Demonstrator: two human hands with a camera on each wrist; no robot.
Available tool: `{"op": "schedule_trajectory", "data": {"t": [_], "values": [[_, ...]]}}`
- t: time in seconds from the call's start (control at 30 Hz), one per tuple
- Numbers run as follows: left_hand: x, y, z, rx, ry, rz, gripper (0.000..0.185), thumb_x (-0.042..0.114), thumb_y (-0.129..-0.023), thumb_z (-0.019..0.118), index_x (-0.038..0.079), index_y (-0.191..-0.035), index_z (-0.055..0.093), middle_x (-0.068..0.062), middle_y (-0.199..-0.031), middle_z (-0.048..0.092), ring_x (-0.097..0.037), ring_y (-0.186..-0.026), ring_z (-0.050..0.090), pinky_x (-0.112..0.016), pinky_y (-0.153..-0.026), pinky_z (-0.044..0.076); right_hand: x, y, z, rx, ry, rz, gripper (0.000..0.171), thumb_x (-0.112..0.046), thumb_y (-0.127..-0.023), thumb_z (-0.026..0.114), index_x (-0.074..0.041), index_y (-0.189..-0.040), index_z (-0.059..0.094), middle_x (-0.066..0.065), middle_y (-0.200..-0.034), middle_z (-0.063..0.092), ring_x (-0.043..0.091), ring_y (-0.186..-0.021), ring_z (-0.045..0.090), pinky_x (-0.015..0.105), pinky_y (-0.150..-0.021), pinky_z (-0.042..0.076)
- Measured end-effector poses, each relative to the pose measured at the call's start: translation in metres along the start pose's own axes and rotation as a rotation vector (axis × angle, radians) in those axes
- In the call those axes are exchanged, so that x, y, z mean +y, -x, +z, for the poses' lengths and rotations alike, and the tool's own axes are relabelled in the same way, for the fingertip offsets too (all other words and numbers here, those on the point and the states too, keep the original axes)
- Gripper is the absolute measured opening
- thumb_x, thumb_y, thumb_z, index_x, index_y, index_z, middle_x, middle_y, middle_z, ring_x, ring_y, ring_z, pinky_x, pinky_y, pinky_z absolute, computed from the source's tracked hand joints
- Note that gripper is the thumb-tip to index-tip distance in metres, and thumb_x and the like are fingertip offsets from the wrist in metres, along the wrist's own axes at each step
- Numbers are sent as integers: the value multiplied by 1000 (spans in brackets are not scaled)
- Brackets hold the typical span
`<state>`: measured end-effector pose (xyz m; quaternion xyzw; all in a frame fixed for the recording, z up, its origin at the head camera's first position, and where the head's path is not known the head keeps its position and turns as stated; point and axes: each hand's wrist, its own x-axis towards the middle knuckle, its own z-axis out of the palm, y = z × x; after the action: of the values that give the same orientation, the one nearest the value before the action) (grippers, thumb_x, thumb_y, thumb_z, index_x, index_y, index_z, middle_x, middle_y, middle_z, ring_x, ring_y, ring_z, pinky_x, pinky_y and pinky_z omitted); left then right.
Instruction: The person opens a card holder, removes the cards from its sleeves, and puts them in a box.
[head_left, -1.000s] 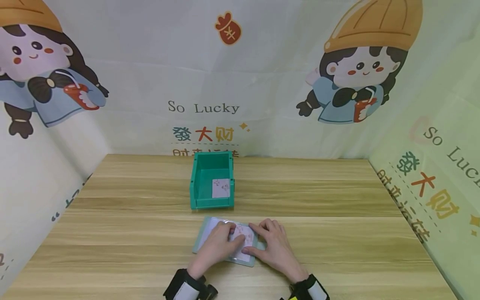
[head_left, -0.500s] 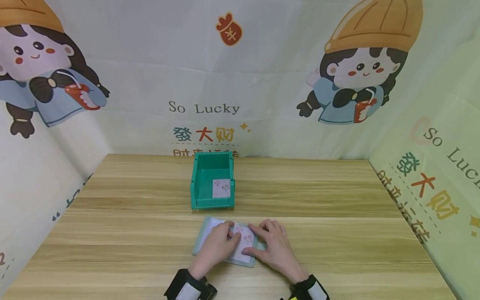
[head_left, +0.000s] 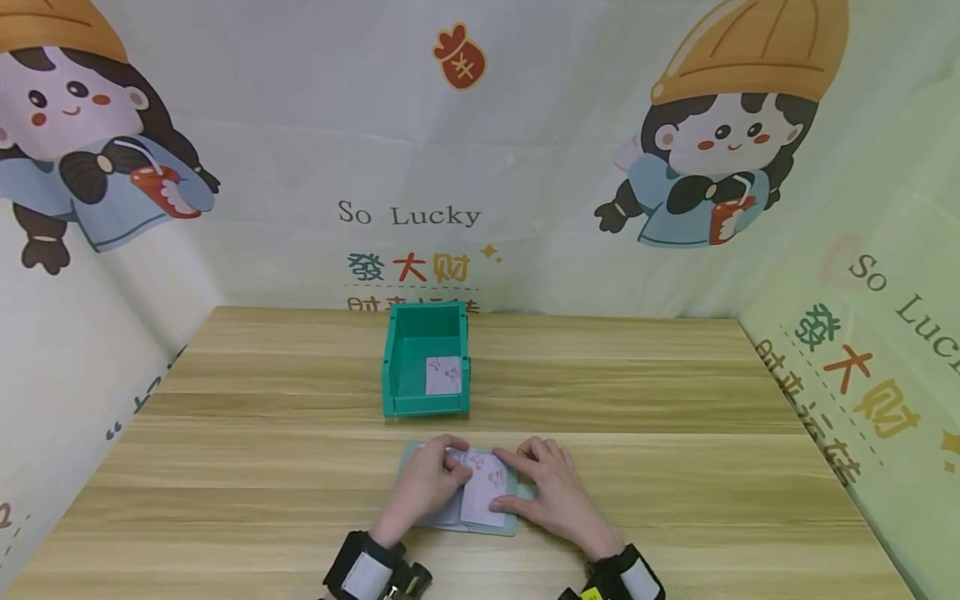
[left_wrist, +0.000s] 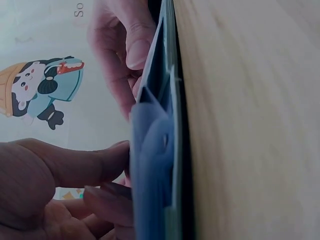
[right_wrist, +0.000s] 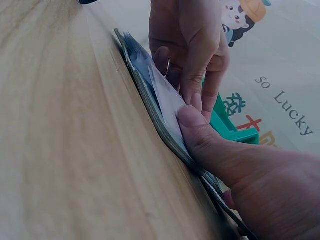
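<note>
A small photo card album (head_left: 512, 527) with a pale blue-green cover lies open on the table, clear sleeves on its pages. On its right page sits a pale card (head_left: 483, 498) with a pinkish drawing. My left hand (head_left: 426, 479) has curled fingers, and its thumb and forefinger pinch at the card's left edge. Whether they hold the card or its sleeve is hard to tell. My right hand (head_left: 551, 492) grips the album's right edge, thumb (right_wrist: 195, 122) pressing on the page. Seen edge-on in the left wrist view, the sleeves (left_wrist: 150, 165) bulge up from the cover.
Behind the album stands a green plastic bin (head_left: 425, 407), with another pale printed card (head_left: 443, 376) inside. The wooden table (head_left: 637, 375) meets a printed cloth backdrop (head_left: 540, 192) at the back and sides. Both wrists wear black straps with cameras.
The album has turned slightly and moved a little to the right. My left hand has drawn back left and up from the card, uncovering more of it. My right hand stays at the right edge.
</note>
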<state>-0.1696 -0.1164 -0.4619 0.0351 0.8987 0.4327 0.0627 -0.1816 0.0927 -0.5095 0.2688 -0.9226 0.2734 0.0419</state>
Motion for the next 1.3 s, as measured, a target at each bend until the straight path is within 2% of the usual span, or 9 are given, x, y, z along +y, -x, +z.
{"op": "schedule_trajectory", "data": {"t": [0.3, 0.47, 0.7, 0.9, 1.1, 1.3], "values": [[-4, -1, -10, -32, -2, -39, 30, 2, -88, 70, -3, -117, 66, -6, -79, 63, -15, -70, 55, -27, -61, 41, 0, 1, -1, -10, -16, 6, 65, -47, -78, 81, -20, -135, 66, -9, -100, 49, 9, -93, 37, 29, -84, 28], [-8, -2, -17, -74, 11, -72, 31, 5, -89, 70, -3, -119, 65, -7, -83, 61, -17, -73, 54, -29, -64, 41, 0, 1, -1, -22, -29, 28, 66, -48, -78, 82, -20, -135, 65, -9, -101, 48, 9, -94, 38, 29, -84, 28], [-7, -1, -20, -92, 58, -87, 45, 14, -82, 80, -3, -120, 64, -5, -76, 65, -15, -68, 57, -28, -61, 41, 1, 1, -1, -20, -44, 34, 65, -48, -78, 82, -19, -134, 66, -10, -99, 48, 8, -94, 37, 29, -85, 27], [-9, 1, -22, -66, 69, -94, 41, 6, -81, 79, -1, -118, 63, -5, -73, 66, -14, -65, 57, -28, -59, 42, 1, 1, -2, -9, -65, 29, 64, -46, -77, 83, -17, -132, 67, -11, -99, 51, 7, -94, 39, 29, -86, 30], [-13, 0, -29, -70, 80, -102, 44, 5, -81, 79, 0, -121, 61, -4, -71, 67, -13, -62, 57, -27, -57, 41, 2, 1, -2, -1, -93, 26, 63, -45, -77, 83, -15, -131, 68, -12, -97, 54, 6, -92, 39, 28, -85, 30], [-16, 0, -40, -115, 147, -96, 40, -1, -85, 73, -1, -122, 59, -7, -76, 69, -13, -65, 63, -28, -60, 52, 4, 2, 0, 5, -98, 40, 62, -48, -78, 81, -17, -130, 69, -14, -94, 54, 5, -91, 39, 28, -84, 30]]}}
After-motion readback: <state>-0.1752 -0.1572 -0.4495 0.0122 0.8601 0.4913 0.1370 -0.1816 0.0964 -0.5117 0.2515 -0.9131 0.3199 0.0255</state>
